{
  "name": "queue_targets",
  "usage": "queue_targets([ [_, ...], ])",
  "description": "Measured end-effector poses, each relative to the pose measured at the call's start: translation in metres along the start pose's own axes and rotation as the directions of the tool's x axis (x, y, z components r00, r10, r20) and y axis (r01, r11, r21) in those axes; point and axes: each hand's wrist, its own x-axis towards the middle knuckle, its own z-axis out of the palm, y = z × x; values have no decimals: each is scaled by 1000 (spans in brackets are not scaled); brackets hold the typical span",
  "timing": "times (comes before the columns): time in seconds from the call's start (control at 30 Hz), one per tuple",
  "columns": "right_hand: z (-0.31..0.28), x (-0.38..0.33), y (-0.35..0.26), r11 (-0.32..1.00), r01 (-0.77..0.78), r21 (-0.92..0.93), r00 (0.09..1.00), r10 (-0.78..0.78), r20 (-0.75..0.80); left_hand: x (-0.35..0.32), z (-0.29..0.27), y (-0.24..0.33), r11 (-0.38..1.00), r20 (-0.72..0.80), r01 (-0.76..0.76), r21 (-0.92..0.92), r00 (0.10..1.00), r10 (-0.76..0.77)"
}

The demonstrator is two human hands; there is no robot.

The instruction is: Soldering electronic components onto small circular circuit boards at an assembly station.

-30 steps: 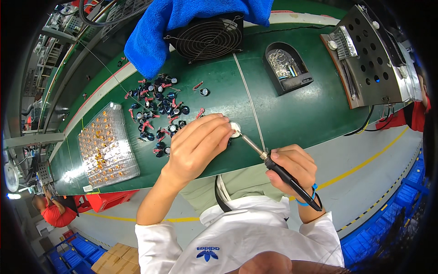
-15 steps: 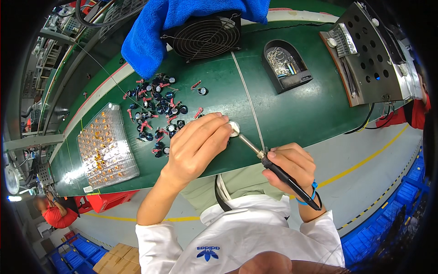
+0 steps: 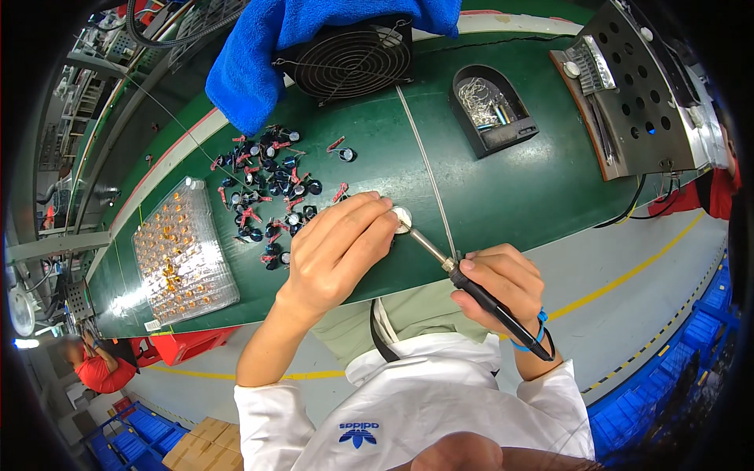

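My left hand (image 3: 338,250) is closed, its fingertips pinched at the edge of a small round part with a pale face (image 3: 403,213). The fingers hide the part's left side. My right hand (image 3: 503,284) grips a soldering iron (image 3: 487,301) by its black handle. The iron's metal tip meets the pale face close to my left fingertips; whether it touches cannot be made out. Left of my left hand lies a loose cluster of small dark round components (image 3: 275,188) with red-pink leads. One such component (image 3: 346,155) lies apart, beyond my left hand.
A clear plastic tray (image 3: 184,255) with copper-coloured pieces lies at the left. At the back stands a black fan (image 3: 349,63) under a blue towel (image 3: 251,74). A black holder with wire shavings (image 3: 495,114) and a perforated metal stand (image 3: 628,94) occupy the right side.
Both hands and the soldering iron hold almost the same position. The view has shifted very slightly.
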Motion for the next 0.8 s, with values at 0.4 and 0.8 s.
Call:
queue_targets([
  [0.4,-7,3,3,999,-26,32,998,28,-63,7,2,-3,1000,8,-8,-19,1000,9],
  [0.8,-16,30,27,895,-270,-355,955,203,-215,9,-59,-1,956,-72,209,-204,971,-227],
])
